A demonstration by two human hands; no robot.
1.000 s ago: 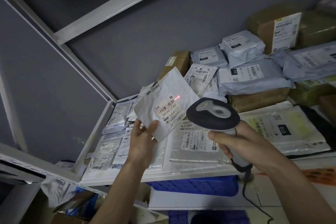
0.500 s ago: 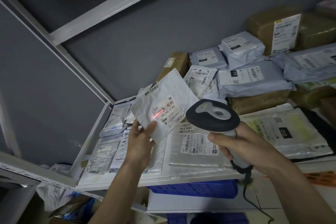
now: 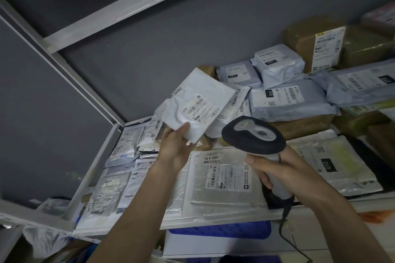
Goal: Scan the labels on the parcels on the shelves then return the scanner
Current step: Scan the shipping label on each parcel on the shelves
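My right hand (image 3: 284, 174) is wrapped around the pale grip of the black-headed corded barcode scanner (image 3: 253, 135), nearest to me, its cable hanging below the front edge of the white metal shelf (image 3: 119, 229). Just left of the scanner head, my left hand (image 3: 175, 148) pinches the bottom corner of a crumpled white poly mailer parcel (image 3: 195, 105), lifted above the shelf. No red beam shows on its white printed label (image 3: 201, 109), so I judge a missed read likely: the film is wrinkled and tilted. The corner pinch could slip. Beyond the mailer, the stacked grey bagged parcels (image 3: 288, 100) could topple if nudged.
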